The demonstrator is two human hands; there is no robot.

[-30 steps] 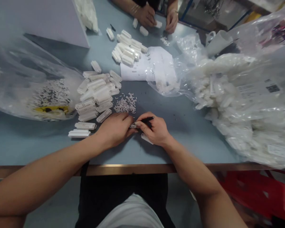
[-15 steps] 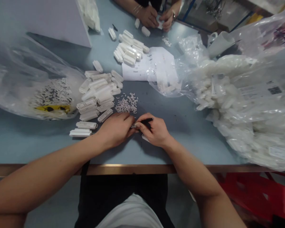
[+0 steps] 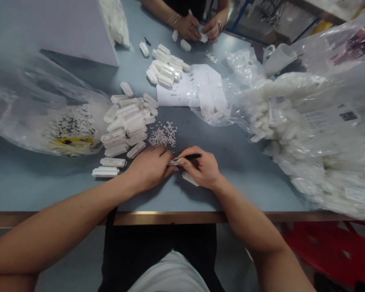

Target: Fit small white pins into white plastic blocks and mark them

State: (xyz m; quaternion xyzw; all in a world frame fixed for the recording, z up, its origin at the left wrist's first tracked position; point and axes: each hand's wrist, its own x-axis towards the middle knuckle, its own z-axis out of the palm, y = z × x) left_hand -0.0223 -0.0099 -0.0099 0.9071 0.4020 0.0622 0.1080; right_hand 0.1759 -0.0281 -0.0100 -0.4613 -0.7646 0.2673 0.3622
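Observation:
My left hand (image 3: 149, 167) is closed on a small white connector block (image 3: 172, 162), holding it down on the blue-grey table (image 3: 237, 162). My right hand (image 3: 202, 168) is closed on a thin black tool (image 3: 191, 156) whose tip meets the block. Another white block (image 3: 190, 178) lies under my right palm. Just beyond my hands lies a heap of tiny white pins (image 3: 163, 134). To the left of that sits a pile of white connector blocks (image 3: 126, 123).
Clear plastic bags lie at the left (image 3: 39, 109) and the right (image 3: 316, 134), the right one full of white parts. A second pile of blocks (image 3: 166, 69) and a paper sheet (image 3: 182, 87) lie farther back. Another person's hands (image 3: 200, 28) work at the far edge. A grey box (image 3: 63, 28) stands at the back left.
My hands stay together on the block with only slight shifts. The other person's hands at the far edge have come closer together.

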